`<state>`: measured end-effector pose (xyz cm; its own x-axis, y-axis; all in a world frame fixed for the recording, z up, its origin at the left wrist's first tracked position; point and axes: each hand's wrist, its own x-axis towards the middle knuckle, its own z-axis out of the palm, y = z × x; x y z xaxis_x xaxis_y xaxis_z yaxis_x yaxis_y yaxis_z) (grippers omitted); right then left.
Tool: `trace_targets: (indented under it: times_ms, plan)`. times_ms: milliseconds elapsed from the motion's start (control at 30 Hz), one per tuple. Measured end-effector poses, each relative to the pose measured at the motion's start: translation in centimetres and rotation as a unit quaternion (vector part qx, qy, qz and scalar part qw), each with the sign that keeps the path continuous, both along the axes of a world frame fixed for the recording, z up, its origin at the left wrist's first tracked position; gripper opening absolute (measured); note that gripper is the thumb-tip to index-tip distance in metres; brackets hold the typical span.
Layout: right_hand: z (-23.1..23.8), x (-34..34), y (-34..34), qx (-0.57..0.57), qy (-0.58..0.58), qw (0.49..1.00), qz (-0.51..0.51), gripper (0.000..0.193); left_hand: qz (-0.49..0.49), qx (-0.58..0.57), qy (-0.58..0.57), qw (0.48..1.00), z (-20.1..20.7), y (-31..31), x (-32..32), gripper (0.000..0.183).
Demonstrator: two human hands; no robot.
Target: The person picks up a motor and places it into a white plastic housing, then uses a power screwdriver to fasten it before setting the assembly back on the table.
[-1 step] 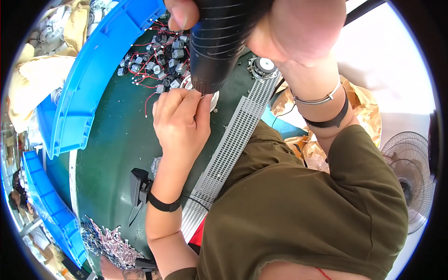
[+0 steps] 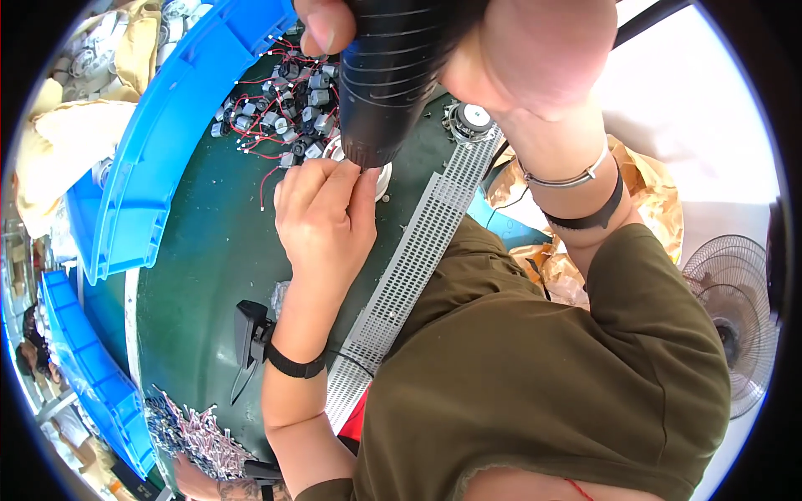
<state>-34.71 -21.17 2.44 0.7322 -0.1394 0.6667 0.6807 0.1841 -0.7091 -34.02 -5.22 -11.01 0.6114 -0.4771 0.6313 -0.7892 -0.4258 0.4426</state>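
My right hand is wrapped around a black electric screwdriver with a ridged body, held nose down. Right at the screwdriver's nose, the thumb and fingers of my left hand are pinched together. Whatever lies between those fingertips is hidden. Under the nose, a white round part shows partly, mostly covered by my left hand and the screwdriver. Just beyond my left hand lies a pile of small grey motors with red wires.
The green worktop has a perforated metal strip along its near edge, with a round speaker-like part at its far end. Blue bins line the left. Another person's hand is beside piled wires. A fan stands right.
The other person's hand at the lower left has shifted slightly. My hands and the screwdriver stay almost where they were.
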Motion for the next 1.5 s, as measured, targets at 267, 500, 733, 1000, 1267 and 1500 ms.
trace_targets:
  times_ms: [267, 500, 733, 1000, 1267, 1500]
  plan:
    - [0.2, -0.7, -0.5, -0.006, 0.002, 1.0, -0.008, 0.021, 0.01, -0.017, -0.08, 0.997, -0.7, -0.3, 0.1, 0.014]
    - [0.2, -0.7, -0.1, -0.01, 0.009, 1.0, -0.004, 0.021, -0.007, -0.049, -0.056, 0.997, -0.9, 0.0, 0.1, 0.017]
    - [0.0, -0.6, 0.1, -0.011, 0.019, 1.0, 0.001, 0.021, -0.002, -0.056, -0.055, 0.997, -0.9, 0.0, 0.1, 0.018]
    - [0.0, -1.0, 0.1, -0.011, 0.028, 1.0, 0.001, 0.021, 0.008, -0.055, -0.077, 0.996, -0.9, -0.1, 0.1, 0.02]
    - [-0.2, -1.1, -0.1, -0.01, 0.036, 0.999, 0.001, 0.021, 0.009, -0.06, -0.074, 0.995, -0.9, 0.0, 0.1, 0.021]
    - [-0.3, -1.2, 0.6, -0.01, 0.043, 0.999, 0.004, 0.022, 0.037, -0.069, -0.08, 0.994, -1.3, -0.2, 0.0, 0.023]
